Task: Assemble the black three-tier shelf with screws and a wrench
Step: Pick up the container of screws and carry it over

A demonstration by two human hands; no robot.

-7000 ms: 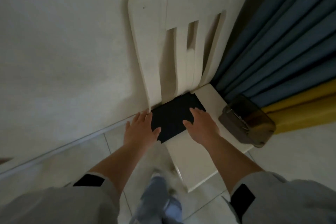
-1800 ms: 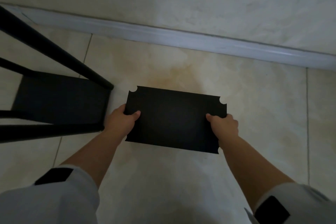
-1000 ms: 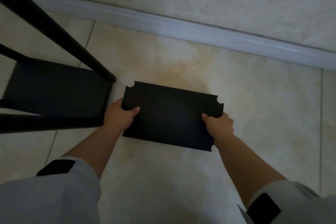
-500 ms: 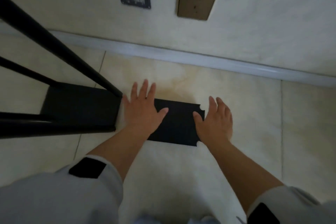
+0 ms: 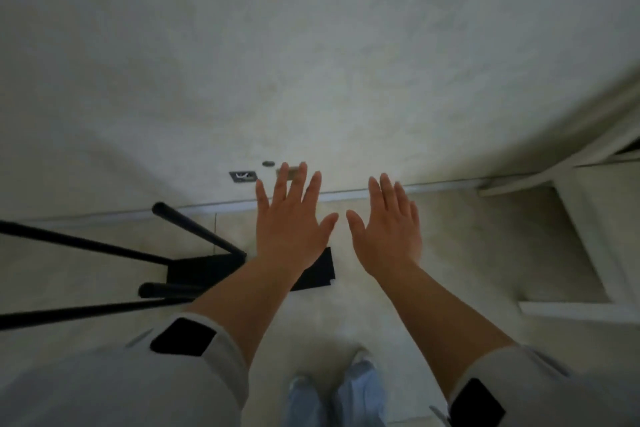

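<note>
A black shelf board (image 5: 318, 270) lies flat on the pale tiled floor, mostly hidden behind my left forearm. Left of it stands the black shelf frame (image 5: 194, 270), with a fitted bottom panel and several thin black poles (image 5: 197, 229) rising toward the camera. My left hand (image 5: 292, 222) and my right hand (image 5: 388, 229) are raised well above the floor, palms down, fingers spread and straight. Neither hand touches or holds anything. No screws or wrench are visible.
A pale wall with a skirting board (image 5: 433, 184) runs across the back, with a dark wall plate (image 5: 243, 177) and a socket partly behind my left fingers. A white chair (image 5: 588, 236) stands at the right. My shoes (image 5: 339, 388) show at the bottom.
Both hands let go of the black board after laying it on the floor beside the frame. They have lifted away and the view has risen far above the floor.
</note>
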